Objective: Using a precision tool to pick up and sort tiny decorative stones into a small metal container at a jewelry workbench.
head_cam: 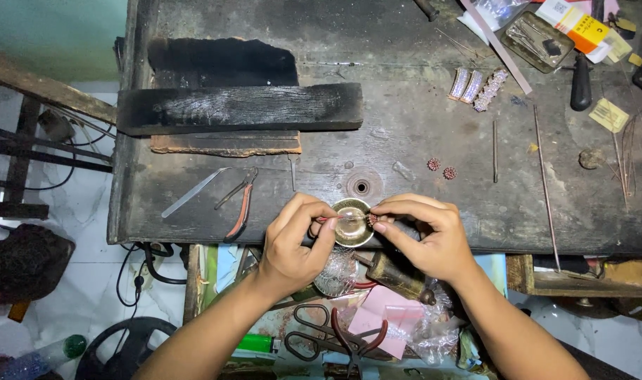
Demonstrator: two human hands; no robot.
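Small beaded ball [371, 219] pinched in right hand [426, 239], over brass dish [352, 226]

Far right bench corner: white-and-orange flat carton [573, 24], clear plastic bag [491, 13] beside it. Small yellow paper label [608, 115] right edge. Below bench: pink packet [380, 320], crumpled clear bags [433, 338].

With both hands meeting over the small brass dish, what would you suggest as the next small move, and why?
Probably ease the thin tool in the left hand a touch closer to the small studded bead pinched by the right hand. Tool tip and bead nearly meet above the brass dish, which sits at the edge of the workbench, so anything dropped should land in it.
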